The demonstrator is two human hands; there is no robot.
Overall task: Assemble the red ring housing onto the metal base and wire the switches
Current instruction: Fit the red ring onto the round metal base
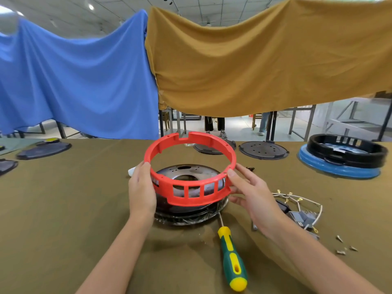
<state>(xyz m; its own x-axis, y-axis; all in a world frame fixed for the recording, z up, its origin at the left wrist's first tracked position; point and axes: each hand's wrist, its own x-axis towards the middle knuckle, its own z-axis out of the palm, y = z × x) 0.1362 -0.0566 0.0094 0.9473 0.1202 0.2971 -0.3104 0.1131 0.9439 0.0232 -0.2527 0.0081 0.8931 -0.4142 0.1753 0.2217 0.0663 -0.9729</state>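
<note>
The red ring housing (192, 193) is held tilted just above the dark metal base (186, 213), its near slotted wall low and its far rim raised. My left hand (141, 190) grips the ring's left side with the thumb on the rim. On the right side, my right hand (249, 194) holds it, thumb on top and fingers under the edge. The base sits on the olive cloth table, wrapped in clear film. The switches and white wires (301, 211) lie in a loose bundle to the right of my right hand.
A green and yellow screwdriver (232, 258) lies in front of the base. Several loose screws (344, 247) lie at the right. Dark round plates (263, 150) sit along the far edge, with a black ring on a blue base (343, 158) at the far right.
</note>
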